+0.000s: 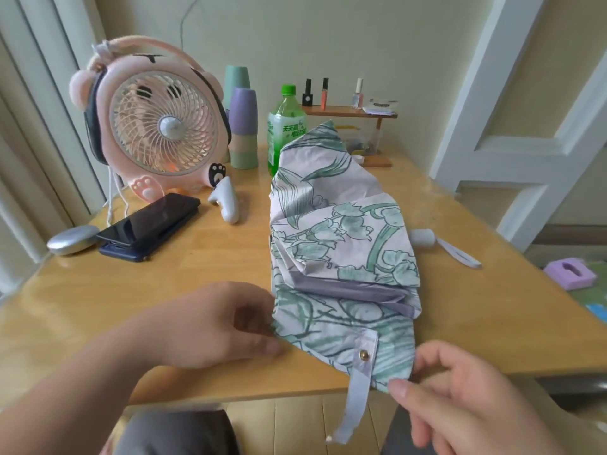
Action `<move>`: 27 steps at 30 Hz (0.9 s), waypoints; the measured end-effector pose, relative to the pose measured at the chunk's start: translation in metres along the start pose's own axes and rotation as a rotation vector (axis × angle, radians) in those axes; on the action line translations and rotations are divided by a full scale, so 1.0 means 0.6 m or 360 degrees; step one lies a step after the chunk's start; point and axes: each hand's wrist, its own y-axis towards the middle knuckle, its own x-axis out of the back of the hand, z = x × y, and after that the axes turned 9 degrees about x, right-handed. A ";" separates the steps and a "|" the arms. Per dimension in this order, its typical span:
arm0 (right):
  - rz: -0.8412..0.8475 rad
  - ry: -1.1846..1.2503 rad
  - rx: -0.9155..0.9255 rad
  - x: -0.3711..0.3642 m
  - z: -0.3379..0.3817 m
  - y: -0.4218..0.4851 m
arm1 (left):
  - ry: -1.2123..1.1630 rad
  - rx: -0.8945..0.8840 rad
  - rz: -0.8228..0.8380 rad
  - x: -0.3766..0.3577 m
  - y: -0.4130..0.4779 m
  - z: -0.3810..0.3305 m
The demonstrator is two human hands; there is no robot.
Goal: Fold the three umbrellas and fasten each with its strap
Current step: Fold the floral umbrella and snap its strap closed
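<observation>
**Gripping the umbrella (341,231) by two edges**

Pinching the left hem with the left hand (223,323), fingers curled onto the cloth. Nipping the near corner with the right hand (460,399), at the table (197,264) edge. Lying lengthwise on the table, loosely gathered, with the unfastened strap (356,405) dangling over the edge. Farther back, left: phone (147,224), fan (157,126), bottle (285,133).

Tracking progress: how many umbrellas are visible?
1: the floral umbrella on the table, near end held by left hand and right hand. White handle beside it may be another's.
</observation>
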 end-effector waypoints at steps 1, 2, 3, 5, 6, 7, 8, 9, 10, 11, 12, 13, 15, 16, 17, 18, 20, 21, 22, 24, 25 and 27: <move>-0.0101 -0.0002 0.0072 -0.002 -0.001 0.000 | 0.0069 0.0003 -0.0039 -0.001 -0.005 -0.002; -0.0140 0.0008 0.0115 -0.006 0.001 -0.001 | 0.0081 -0.0017 -0.0154 -0.004 -0.008 -0.003; -0.0124 0.0030 0.0133 -0.010 0.004 -0.001 | 0.0060 -0.0092 -0.0337 -0.011 -0.010 -0.001; 0.0004 0.0113 0.0159 -0.020 0.011 0.000 | 0.0046 -0.0327 -0.0686 -0.032 -0.013 0.002; 0.0085 0.0180 0.0152 -0.024 0.014 0.001 | 0.0057 -0.0413 -0.0780 -0.043 -0.015 0.001; 0.0144 0.0244 0.0119 -0.028 0.015 0.002 | 0.0036 -0.0452 -0.0837 -0.054 -0.017 0.000; 0.0177 0.0278 0.0084 -0.031 0.015 0.003 | -0.0043 -0.0467 -0.0881 -0.062 -0.017 0.001; 0.0185 0.0272 0.0053 -0.033 0.013 0.003 | -0.0114 -0.0484 -0.0938 -0.068 -0.016 0.003; 0.0200 0.0236 0.0028 -0.035 0.009 0.002 | -0.0115 -0.0536 -0.1014 -0.071 -0.015 0.004; 0.0205 0.0199 -0.0001 -0.038 0.007 0.001 | -0.0029 -0.0611 -0.1075 -0.070 -0.014 0.003; 0.0219 0.0167 -0.0020 -0.039 0.004 0.000 | 0.0106 -0.0699 -0.1110 -0.069 -0.011 0.004; 0.0230 0.0156 -0.0033 -0.039 0.000 0.001 | 0.0251 -0.0789 -0.1106 -0.067 -0.007 0.006; 0.0214 0.0187 -0.0044 -0.035 -0.008 0.003 | 0.0438 -0.0902 -0.1022 -0.063 -0.004 0.012; 0.0207 0.0217 -0.0044 -0.031 -0.012 0.003 | 0.0475 -0.0918 -0.0989 -0.063 -0.003 0.017; 0.0208 0.0244 -0.0039 -0.029 -0.015 0.004 | 0.0488 -0.0908 -0.0973 -0.062 -0.003 0.021; 0.0220 0.0262 -0.0031 -0.026 -0.018 0.004 | 0.0495 -0.0895 -0.0970 -0.060 -0.004 0.026; 0.0174 0.0310 -0.0016 -0.024 -0.025 0.003 | 0.0538 -0.0861 -0.0944 -0.057 -0.005 0.036; 0.0115 0.0329 -0.0006 -0.023 -0.030 0.002 | 0.0572 -0.0837 -0.0919 -0.054 -0.008 0.041; 0.0046 0.0325 0.0008 -0.022 -0.033 0.000 | 0.0601 -0.0813 -0.0892 -0.052 -0.010 0.044; -0.0103 0.0266 0.0077 -0.021 -0.038 -0.005 | 0.0624 -0.0768 -0.0842 -0.049 -0.016 0.043; -0.0147 0.0234 0.0132 -0.021 -0.036 -0.009 | 0.0635 -0.0768 -0.0821 -0.049 -0.018 0.040; -0.0147 0.0197 0.0204 -0.025 -0.027 -0.019 | 0.0690 -0.0827 -0.0812 -0.054 -0.017 0.033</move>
